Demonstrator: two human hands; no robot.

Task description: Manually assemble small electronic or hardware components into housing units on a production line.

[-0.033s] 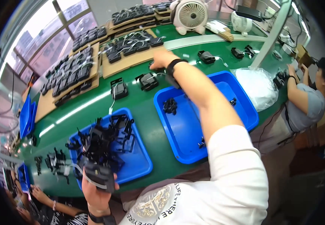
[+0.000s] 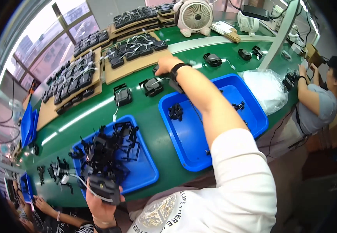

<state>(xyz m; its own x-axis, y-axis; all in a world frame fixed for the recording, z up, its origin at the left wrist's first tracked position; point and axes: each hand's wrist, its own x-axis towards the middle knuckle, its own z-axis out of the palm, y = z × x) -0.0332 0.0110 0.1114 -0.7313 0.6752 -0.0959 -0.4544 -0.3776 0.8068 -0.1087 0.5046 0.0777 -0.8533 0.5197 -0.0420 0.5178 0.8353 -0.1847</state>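
Note:
My left hand (image 2: 100, 206) is wrapped round a black boxy device (image 2: 104, 189) with a white cable, held over the near edge of the left blue bin (image 2: 147, 165). Black bracket-like parts (image 2: 105, 149) are heaped in that bin. My right arm reaches across the right blue bin (image 2: 188, 153) to the far side of the bench. There, my right hand (image 2: 167, 64) is closed, with a small black piece (image 2: 156, 70) showing at its fingertips. Just below it on the bench lies a black device (image 2: 152, 86) with a cable. Another black device (image 2: 122, 94) lies to its left.
Cardboard sheets (image 2: 112, 75) at the back carry rows of black devices. Small black parts (image 2: 175, 112) lie in the right bin. A plastic bag (image 2: 265, 91), a fan (image 2: 195, 16) and a metal post (image 2: 279, 37) stand rightward. Co-workers sit at both sides.
The view has shifted slightly. My left hand with the device is a little lower, and the cable's loose end has swung slightly. My right hand stays nearly in place.

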